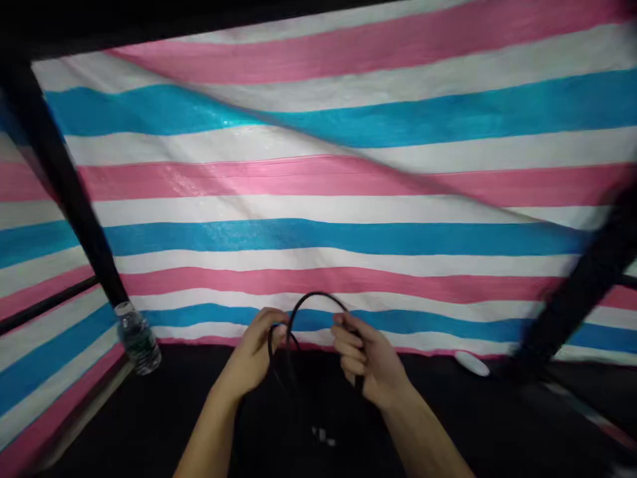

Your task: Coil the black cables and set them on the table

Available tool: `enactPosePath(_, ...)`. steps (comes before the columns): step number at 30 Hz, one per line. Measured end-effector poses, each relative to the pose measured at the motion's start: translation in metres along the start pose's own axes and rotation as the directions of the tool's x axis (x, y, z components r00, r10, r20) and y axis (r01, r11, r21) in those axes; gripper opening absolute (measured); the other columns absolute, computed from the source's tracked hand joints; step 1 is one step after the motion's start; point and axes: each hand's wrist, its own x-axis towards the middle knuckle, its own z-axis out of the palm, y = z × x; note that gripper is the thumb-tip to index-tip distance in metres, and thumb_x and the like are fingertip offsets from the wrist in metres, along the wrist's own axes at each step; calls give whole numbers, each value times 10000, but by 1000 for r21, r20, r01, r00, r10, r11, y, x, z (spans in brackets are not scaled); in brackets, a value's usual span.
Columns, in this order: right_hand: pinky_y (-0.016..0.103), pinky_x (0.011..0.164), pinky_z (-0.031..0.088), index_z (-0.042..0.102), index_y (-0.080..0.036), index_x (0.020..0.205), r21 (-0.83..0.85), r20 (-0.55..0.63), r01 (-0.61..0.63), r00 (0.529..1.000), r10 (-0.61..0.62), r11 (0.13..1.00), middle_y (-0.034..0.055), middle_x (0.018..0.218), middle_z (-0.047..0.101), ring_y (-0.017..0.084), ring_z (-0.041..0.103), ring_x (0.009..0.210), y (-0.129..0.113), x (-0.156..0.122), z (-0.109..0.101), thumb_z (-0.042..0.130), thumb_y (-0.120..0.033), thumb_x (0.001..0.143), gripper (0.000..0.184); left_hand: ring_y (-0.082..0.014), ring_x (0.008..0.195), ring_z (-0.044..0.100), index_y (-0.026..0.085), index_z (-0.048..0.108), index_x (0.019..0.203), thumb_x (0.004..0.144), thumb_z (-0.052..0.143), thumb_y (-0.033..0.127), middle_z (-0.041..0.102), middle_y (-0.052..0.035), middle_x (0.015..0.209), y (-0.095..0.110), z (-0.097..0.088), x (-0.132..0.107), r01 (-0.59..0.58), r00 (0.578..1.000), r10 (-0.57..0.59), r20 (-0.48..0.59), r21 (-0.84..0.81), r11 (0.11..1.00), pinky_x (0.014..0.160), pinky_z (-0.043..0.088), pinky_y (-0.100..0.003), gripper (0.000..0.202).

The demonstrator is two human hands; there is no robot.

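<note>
A thin black cable (313, 300) arches in a loop between my two hands, low in the middle of the view. My left hand (256, 352) pinches its left end, where smaller coils hang down. My right hand (365, 358) is curled round the cable's right side. Both hands hover above a black table surface (174, 418), in front of a striped tarp. The picture is blurred by motion.
A pink, white and blue striped tarp (318, 199) fills the background. A clear plastic water bottle (137, 338) stands at the table's left rear. Black frame poles (60, 179) slant at left and right. A small white object (472, 363) lies at right on the table.
</note>
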Motion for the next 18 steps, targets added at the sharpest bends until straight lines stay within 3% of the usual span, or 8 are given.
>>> enactPosePath(3, 154, 348, 34, 557, -192, 878, -110, -45, 19, 999, -24, 994, -139, 552, 322, 14, 96, 429, 27, 2, 14, 900, -401, 673, 451, -243, 1095, 624, 224, 644, 1144, 989, 549, 421, 657, -81, 1130, 9, 20, 1, 69, 990, -98, -101, -254, 965, 1006, 480, -404, 267)
enactPosePath(5, 145, 361, 75, 560, -217, 981, -247, -76, 110, 988, -132, 963, -130, 575, 356, 22, 145, 428, 42, 2, 23, 845, -434, 736, 434, -248, 1114, 636, 229, 633, 1128, 953, 613, 422, 669, -77, 1149, 13, 30, 1, 99, 973, -177, -146, -430, 898, 1001, 493, -404, 261)
enactPosePath(8, 163, 356, 149, 515, -281, 1212, -553, -81, 188, 957, -277, 812, -124, 576, 380, 52, 229, 395, 54, -4, 30, 722, -482, 846, 465, -251, 1082, 661, 228, 626, 1021, 831, 772, 379, 699, -65, 1095, 16, 37, 2, 126, 952, -265, -154, -593, 795, 931, 518, -368, 284)
enactPosePath(10, 205, 338, 230, 498, -292, 1281, -782, -83, 115, 955, -285, 612, -104, 576, 444, 81, 311, 346, 54, -10, 32, 600, -493, 926, 421, -236, 983, 687, 222, 615, 971, 792, 811, 370, 714, -52, 997, 18, 38, 2, 174, 951, -292, -103, -601, 780, 872, 525, -348, 304)
enactPosePath(12, 261, 374, 346, 557, -264, 1229, -942, -77, 33, 947, -311, 333, -33, 664, 585, 130, 467, 375, 50, -16, 32, 491, -445, 975, 318, -214, 887, 688, 214, 621, 936, 809, 797, 390, 711, -41, 920, 20, 36, 1, 228, 955, -296, -34, -556, 799, 839, 521, -338, 279)
enactPosePath(15, 343, 606, 484, 654, -218, 1008, -996, 19, -17, 910, -414, -83, 91, 881, 709, 232, 674, 684, 42, -23, 31, 431, -301, 972, 242, -210, 860, 672, 200, 659, 916, 812, 797, 381, 706, -44, 883, 25, 31, -2, 282, 955, -290, 55, -467, 838, 830, 510, -332, 250)
enactPosePath(17, 380, 752, 485, 658, -217, 898, -971, 122, 13, 884, -451, -238, 106, 921, 719, 267, 673, 860, 37, -25, 30, 438, -233, 942, 225, -225, 878, 671, 195, 679, 932, 804, 802, 378, 713, -55, 895, 28, 27, -3, 309, 948, -307, 82, -455, 835, 829, 507, -337, 256)
enactPosePath(18, 389, 796, 480, 651, -223, 877, -965, 167, 52, 877, -450, -257, 99, 923, 716, 271, 661, 904, 35, -24, 29, 447, -224, 930, 211, -233, 897, 671, 194, 684, 943, 810, 793, 383, 716, -60, 913, 30, 25, -3, 312, 947, -313, 76, -459, 831, 839, 504, -342, 256)
